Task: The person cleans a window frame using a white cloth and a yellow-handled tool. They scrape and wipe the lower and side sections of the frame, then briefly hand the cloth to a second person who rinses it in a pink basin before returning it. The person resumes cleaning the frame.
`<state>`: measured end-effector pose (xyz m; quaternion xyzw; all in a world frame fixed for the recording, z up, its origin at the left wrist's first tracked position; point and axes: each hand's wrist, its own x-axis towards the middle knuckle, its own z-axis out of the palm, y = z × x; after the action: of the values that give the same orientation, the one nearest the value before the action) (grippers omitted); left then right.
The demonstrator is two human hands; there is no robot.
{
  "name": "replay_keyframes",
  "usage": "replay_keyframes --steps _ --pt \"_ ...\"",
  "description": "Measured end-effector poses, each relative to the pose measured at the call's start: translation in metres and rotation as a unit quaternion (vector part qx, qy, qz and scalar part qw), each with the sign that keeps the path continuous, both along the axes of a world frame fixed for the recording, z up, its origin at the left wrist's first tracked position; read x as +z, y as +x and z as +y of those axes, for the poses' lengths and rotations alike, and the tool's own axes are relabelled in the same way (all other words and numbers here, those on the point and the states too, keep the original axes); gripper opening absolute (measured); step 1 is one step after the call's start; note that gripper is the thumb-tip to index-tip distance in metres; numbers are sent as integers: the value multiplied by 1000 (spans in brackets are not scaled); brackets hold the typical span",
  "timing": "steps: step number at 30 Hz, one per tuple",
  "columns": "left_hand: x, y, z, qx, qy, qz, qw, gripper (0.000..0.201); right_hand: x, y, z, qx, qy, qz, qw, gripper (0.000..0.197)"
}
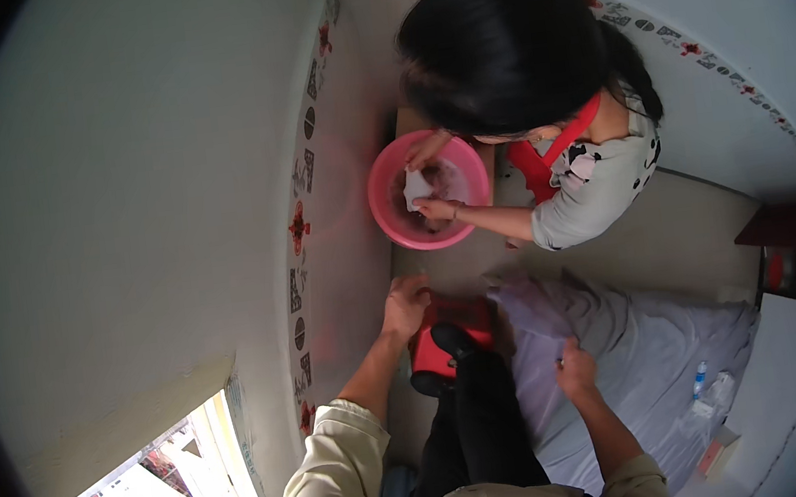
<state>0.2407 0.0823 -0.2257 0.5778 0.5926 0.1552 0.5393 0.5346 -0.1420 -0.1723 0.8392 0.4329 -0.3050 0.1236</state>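
Red stool under gripping left hand; right hand pinches grey sheet.

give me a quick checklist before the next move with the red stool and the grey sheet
1. Left hand rests on the red stool: ok.
2. Left hand's grip closed around the stool: cannot tell.
3. Right hand on the grey sheet, fingers pinching it: ok.
4. Person's dark foot stands on the stool: ok.
5. Other person's hands busy in the pink basin, apart from the stool: ok.
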Motion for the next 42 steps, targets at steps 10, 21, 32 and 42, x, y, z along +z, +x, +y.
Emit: replay_keyframes --steps 10,21,32,42 --pt "-2 23 18 83 -136 -33 987 37 8 15 -1 13 -27 8 1000 47" --pt "20 -3 -50 31 -122 87 988 39 51 43 3 22 -22 42 999 42" --pt "45 -33 -76 99 -167 40 980 39 35 37 2 29 -33 12 999 43" --pt "54 -36 -43 141 -154 -38 977 40 18 20 6 11 -24 1 1000 43"
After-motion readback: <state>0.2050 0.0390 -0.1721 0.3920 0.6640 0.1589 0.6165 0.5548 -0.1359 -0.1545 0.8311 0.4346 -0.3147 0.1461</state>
